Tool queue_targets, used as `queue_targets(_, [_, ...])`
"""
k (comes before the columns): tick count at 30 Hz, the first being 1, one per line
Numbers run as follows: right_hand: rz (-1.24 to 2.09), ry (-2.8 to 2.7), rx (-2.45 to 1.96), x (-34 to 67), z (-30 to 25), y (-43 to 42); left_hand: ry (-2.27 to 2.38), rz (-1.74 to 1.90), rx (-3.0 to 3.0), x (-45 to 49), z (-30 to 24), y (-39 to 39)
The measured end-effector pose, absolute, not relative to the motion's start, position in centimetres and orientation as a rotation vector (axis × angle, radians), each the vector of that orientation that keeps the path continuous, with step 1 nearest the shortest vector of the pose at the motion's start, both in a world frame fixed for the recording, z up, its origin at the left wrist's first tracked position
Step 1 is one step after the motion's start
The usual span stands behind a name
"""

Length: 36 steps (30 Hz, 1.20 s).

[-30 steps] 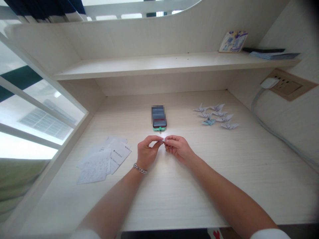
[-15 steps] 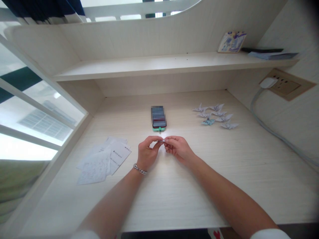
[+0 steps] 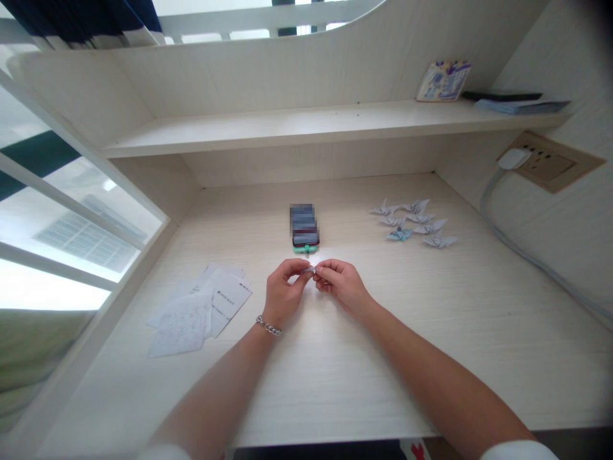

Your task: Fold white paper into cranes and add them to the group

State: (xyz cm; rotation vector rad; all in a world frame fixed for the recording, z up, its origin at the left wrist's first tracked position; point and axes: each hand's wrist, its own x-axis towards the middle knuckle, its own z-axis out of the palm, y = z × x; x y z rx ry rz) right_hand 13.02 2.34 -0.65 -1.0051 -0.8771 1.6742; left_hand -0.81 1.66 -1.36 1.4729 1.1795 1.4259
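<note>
White paper (image 3: 308,270), nearer me than the phone (image 3: 304,225), is pinched in my left grip (image 3: 284,289) and right grip (image 3: 343,285); likely light, easily creased, best held by its edges.

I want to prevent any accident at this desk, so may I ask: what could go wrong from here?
1. The small pale piece is pinched between the left grip and the right grip, so it might slip or get bent.
2. The loose sheets lie beside the left wrist; its bracelet could perhaps brush them aside.
3. The phone lies just beyond the hands, so a forward push might nudge it.
</note>
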Motion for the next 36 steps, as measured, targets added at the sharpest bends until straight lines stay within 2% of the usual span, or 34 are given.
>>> queue_targets(14, [1.573, -1.006, -1.046, 12.8, -0.9, 2.3, 1.134, 1.408, 1.316, -0.9, -1.1, 1.9])
queue_targets(23, [0.965, -1.559, -1.174, 12.9, -0.7, 1.4, 1.041, 1.382, 1.114, -1.0, -1.3, 2.2])
queue_targets(27, [0.806, -1.672, -1.207, 13.0, -0.7, 1.4, 1.036, 1.389, 1.053, -1.0, -1.3, 2.3])
queue_targets(31, [0.766, -1.714, -1.231, 12.9, -1.0, 1.4, 1.008, 1.382, 1.016, -1.1, -1.5, 2.5])
queue_targets(36, [0.865, -1.644, -1.218, 12.8, -0.8, 1.3, 0.966, 1.364, 0.96, -1.2, -1.6, 2.6])
